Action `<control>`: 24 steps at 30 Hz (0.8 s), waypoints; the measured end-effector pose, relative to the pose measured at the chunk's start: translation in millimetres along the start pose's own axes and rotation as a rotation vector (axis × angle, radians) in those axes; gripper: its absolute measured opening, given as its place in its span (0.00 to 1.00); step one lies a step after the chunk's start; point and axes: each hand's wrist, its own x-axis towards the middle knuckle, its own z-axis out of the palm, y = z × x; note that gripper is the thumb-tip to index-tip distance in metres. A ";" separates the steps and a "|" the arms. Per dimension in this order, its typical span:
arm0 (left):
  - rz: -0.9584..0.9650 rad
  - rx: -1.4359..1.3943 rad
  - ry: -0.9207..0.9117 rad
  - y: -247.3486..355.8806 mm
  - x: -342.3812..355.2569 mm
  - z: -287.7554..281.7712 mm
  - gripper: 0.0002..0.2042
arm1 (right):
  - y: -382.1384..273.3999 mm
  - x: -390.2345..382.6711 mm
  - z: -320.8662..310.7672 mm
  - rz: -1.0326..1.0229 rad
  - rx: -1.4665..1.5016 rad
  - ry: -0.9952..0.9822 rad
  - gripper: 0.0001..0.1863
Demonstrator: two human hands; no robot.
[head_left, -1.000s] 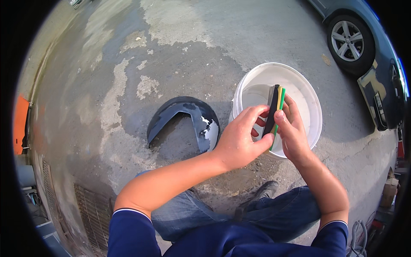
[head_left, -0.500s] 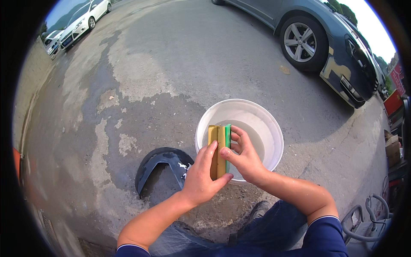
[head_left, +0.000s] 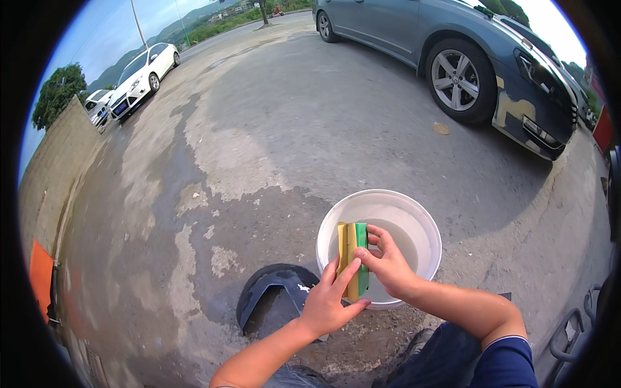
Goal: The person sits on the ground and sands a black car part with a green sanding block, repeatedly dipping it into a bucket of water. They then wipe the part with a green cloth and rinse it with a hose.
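Note:
Over the near side of a white bucket (head_left: 420, 236) holding cloudy water, both my hands hold a green sanding block (head_left: 363, 268) with tan sandpaper (head_left: 351, 271) along its left side. The sandpaper is folded lengthwise, with a crease down it. My left hand (head_left: 326, 305) is closed on the sandpaper from the left and below. From the right, my right hand (head_left: 392, 268) grips the block, its thumb on the front and its fingers partly hidden behind. Left of the bucket, a black curved plastic piece (head_left: 255, 294) with white spots lies on the ground.
A grey-blue car (head_left: 401, 29) with patchy filler on its front bumper stands at the far right. A white car (head_left: 139, 77) is parked far left, past a low wall (head_left: 55, 171). An orange panel (head_left: 41, 278) is at the left edge, and metal tubing (head_left: 570, 336) at the lower right.
The view has tilted up, so the bucket, hands and black piece sit lower and farther right. The sandpaper's folded left part looks narrower, and more of the block's green face shows.

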 end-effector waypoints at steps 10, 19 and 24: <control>0.060 -0.155 0.010 -12.3 7.2 -9.2 0.30 | 3.7 10.3 -14.5 0.090 0.051 0.073 0.43; 0.090 0.304 0.296 -39.2 12.0 -13.2 0.18 | -12.1 10.1 -16.7 0.205 0.409 0.015 0.29; -0.281 -0.295 0.216 -40.7 14.4 -8.8 0.29 | -17.0 10.1 -17.5 0.328 0.532 -0.228 0.31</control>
